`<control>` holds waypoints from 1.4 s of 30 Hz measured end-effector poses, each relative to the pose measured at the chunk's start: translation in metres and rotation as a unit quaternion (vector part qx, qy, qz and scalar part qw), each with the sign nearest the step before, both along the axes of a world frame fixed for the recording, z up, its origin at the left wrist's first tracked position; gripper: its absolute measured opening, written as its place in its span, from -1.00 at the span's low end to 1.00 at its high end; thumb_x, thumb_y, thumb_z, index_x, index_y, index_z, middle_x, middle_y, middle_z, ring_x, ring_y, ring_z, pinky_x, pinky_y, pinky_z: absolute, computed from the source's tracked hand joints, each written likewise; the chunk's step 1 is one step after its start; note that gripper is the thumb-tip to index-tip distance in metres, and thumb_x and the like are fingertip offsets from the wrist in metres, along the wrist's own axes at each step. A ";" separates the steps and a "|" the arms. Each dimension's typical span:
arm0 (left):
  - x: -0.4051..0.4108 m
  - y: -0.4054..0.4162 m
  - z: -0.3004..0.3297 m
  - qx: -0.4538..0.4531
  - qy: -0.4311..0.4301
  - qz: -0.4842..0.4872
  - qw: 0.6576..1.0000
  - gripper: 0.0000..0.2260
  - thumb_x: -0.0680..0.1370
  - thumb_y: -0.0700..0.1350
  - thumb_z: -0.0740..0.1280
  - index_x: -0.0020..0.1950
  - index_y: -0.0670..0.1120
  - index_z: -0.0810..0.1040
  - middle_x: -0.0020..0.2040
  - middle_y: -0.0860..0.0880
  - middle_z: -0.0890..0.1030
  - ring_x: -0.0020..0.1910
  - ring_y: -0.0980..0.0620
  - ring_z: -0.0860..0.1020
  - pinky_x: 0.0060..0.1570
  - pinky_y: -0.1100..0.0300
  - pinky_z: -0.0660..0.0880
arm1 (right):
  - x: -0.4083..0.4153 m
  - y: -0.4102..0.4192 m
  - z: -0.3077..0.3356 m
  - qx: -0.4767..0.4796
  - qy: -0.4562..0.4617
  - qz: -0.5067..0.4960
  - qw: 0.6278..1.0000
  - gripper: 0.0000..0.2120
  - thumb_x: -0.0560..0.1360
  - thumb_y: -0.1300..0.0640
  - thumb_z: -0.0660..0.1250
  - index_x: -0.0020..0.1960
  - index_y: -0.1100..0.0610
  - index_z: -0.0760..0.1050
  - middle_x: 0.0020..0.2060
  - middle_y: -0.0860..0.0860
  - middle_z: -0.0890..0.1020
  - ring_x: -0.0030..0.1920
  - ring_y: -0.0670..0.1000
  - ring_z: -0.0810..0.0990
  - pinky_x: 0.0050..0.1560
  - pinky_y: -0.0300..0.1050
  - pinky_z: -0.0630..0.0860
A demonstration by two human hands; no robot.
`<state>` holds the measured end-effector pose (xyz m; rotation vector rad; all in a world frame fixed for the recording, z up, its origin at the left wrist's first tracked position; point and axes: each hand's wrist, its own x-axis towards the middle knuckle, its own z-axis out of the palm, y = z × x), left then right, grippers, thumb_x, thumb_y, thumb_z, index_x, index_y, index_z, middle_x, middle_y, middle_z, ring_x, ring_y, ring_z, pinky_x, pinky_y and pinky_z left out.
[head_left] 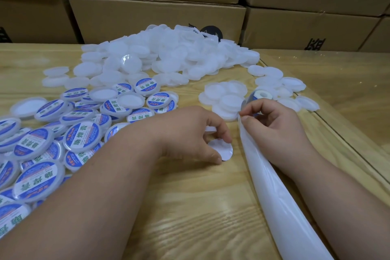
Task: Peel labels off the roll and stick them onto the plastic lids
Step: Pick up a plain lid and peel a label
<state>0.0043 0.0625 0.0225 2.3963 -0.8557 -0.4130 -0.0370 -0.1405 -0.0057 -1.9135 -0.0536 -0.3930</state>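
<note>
My left hand (190, 133) pinches a round label (222, 151) by its edge, white back facing up, just above the wooden table (190, 207). My right hand (272, 124) pinches the glossy white backing strip (272, 192), which runs from the label roll (260, 96) toward me. The roll stands just behind my right fingers. Blank white lids (223, 99) lie stacked in front of both hands. Lids with blue-and-white labels (82, 136) are heaped at the left.
A large heap of blank white lids (164, 57) covers the table's far middle, with more scattered (274, 82) at the right. Stacked cardboard boxes (156, 19) form a wall behind the table. A glass sheet edge (329, 129) runs along the right.
</note>
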 end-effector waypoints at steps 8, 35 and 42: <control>0.003 0.004 -0.006 -0.143 0.043 0.084 0.985 -0.94 0.55 0.08 0.41 -0.07 0.14 0.67 -0.05 0.16 0.71 -0.04 0.12 0.66 0.09 0.11 0.59 | 0.002 0.001 0.000 0.018 -0.007 -0.002 1.000 -0.75 0.52 0.31 0.42 -0.18 -0.03 0.62 -0.34 -0.21 0.62 -0.30 -0.05 0.48 -0.32 -0.35 0.43; -0.002 -0.027 -0.020 -0.588 0.328 0.152 0.723 -0.73 0.54 -0.20 -0.07 -0.02 -0.11 0.41 -0.14 -0.24 0.62 -0.33 -0.16 0.57 -0.42 0.19 0.25 | 0.000 0.001 0.009 0.144 0.005 -0.002 0.990 -0.84 0.41 0.13 0.36 -0.33 -0.04 0.55 -0.50 -0.17 0.42 -0.49 -0.13 0.30 -0.44 -0.32 0.28; 0.002 -0.031 -0.025 -0.551 0.332 0.131 0.754 -0.74 0.69 -0.21 0.08 0.10 -0.11 0.58 0.03 -0.13 0.69 -0.08 -0.08 0.68 -0.16 0.01 0.64 | 0.004 -0.007 0.011 0.212 0.099 0.055 0.971 -0.92 0.38 0.12 0.32 -0.23 0.13 0.48 -0.53 -0.11 0.23 -0.56 -0.13 0.12 -0.54 -0.32 0.08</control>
